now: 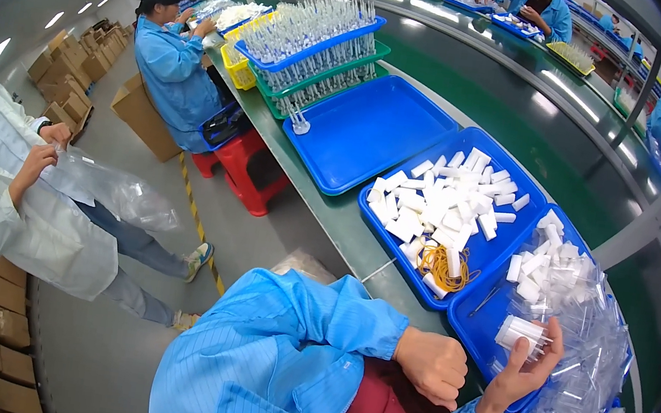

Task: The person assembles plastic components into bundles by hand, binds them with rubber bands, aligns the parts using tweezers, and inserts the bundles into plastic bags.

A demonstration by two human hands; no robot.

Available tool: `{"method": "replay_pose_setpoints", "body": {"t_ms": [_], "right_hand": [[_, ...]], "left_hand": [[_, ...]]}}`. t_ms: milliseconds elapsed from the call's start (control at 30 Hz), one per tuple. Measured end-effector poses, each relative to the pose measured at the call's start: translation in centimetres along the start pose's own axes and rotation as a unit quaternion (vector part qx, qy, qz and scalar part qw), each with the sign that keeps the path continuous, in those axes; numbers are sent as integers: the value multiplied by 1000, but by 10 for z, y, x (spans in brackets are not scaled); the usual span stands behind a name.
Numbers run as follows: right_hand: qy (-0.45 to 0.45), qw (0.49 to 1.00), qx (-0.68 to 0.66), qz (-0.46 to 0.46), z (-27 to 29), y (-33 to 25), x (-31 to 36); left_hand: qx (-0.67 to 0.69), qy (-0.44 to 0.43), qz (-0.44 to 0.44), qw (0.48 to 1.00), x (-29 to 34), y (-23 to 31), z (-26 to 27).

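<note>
1. While the R hand (515, 380) grasps a bundle of white plastic tubes (519, 333) betw. thumb & fingers, the L hand (433, 363) is curled into a fist; can't tell if anything's inside it.
2. Bundle loc.: up over the clear-parts tray (471, 315), nr that tray's near edge. L hand is by the bench (406, 297), about at its near edge, apart from the bundle.
3. White-parts tray (502, 248), next one L on the bench: loose white pcs (442, 197) over most of it, rubber bands (434, 263) heaped toward its near corner.
4. Clear-parts tray: more white pcs toward its far L corner, clear plastic parts (589, 353) piled along its R side; thin dark tool (488, 299), poss. tweezers, by its L edge.
5. Step in hand, my read: bundling the white tubes, w/ a handful already gathered. Can't see whether a band's round it.
6. Next move prob. calls for R fingers to hold the ends even w/o letting any slip, & for L hand to come across & uncurl, w/ a band if none's on.
</note>
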State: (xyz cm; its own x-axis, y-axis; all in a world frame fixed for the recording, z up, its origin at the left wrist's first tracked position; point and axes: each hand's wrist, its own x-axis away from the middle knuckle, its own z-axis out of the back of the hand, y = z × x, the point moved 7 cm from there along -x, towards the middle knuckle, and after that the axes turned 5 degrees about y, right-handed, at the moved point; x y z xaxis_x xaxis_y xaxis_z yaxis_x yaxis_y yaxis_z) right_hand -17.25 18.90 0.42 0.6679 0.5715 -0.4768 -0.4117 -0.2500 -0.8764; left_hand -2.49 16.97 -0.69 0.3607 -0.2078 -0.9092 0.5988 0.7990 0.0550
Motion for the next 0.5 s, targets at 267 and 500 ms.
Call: {"method": "replay_pose_setpoints", "body": {"t_ms": [267,500], "right_hand": [[-3,1000,-14,-1,-2,0,1],[3,1000,-4,3,-1,-1,0]], "left_hand": [[-7,16,-2,1000,-2,1,2],[8,14,9,1000,-1,0,3]]}}
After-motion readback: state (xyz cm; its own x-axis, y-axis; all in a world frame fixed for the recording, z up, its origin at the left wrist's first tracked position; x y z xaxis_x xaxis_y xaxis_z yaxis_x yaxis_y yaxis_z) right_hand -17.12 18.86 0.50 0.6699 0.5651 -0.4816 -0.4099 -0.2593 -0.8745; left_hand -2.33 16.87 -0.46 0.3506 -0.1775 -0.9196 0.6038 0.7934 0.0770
